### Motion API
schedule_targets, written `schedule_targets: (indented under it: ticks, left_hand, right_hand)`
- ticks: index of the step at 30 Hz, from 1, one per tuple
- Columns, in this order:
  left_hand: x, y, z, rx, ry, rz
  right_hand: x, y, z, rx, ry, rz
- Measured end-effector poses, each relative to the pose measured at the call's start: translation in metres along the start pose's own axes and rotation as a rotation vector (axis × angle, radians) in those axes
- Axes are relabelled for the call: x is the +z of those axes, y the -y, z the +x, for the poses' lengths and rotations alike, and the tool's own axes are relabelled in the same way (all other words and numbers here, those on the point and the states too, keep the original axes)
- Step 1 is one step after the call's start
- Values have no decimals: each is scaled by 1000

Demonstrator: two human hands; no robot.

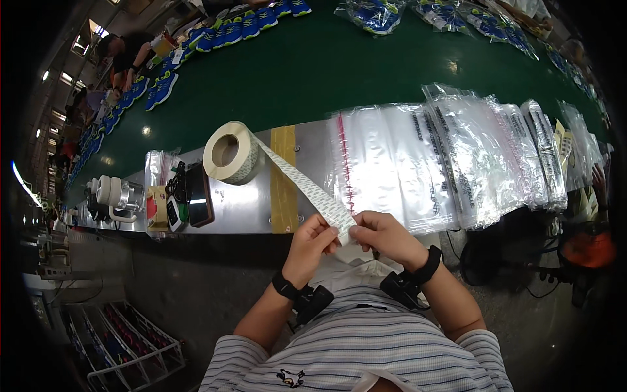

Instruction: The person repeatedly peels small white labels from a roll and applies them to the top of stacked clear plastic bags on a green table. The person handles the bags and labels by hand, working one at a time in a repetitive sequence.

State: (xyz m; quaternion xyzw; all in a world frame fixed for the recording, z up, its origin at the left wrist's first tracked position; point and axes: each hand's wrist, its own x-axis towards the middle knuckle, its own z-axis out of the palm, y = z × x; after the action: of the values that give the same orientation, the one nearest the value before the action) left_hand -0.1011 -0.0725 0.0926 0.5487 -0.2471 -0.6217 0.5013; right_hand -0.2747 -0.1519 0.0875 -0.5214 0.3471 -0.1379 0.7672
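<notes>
A strip of white labels (312, 189) runs from a large roll (251, 163) on the metal ledge down to my two hands. Its free end is pinched by my left hand (312, 242) between thumb and fingers. Close beside it, my right hand (386, 236) pinches the same end at its other edge, thumb against the curled fingers. The strip is covered in small repeated print and slants taut across a band of brown tape (283, 176). Both hands are just off the ledge's near edge, in front of my body.
Stacks of clear plastic bags (398, 170) lie right of the strip. A phone (199, 196), cables and white headphones (111, 193) sit to the left. Beyond, blue shoes (228, 32) line the green conveyor belt (261, 78), with bagged shoes (379, 16) opposite. A co-worker (127, 55) stands far left.
</notes>
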Motion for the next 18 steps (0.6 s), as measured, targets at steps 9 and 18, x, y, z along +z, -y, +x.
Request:
schedule_targets:
  ticks: [9,18]
  left_hand:
    - [5,-30,-34,901,-319,1156]
    - [-9,-30,-19,369,-165,278]
  right_hand:
    - [27,23,10,-410,-52,-334]
    - [48,24,26,-504,-360,-615]
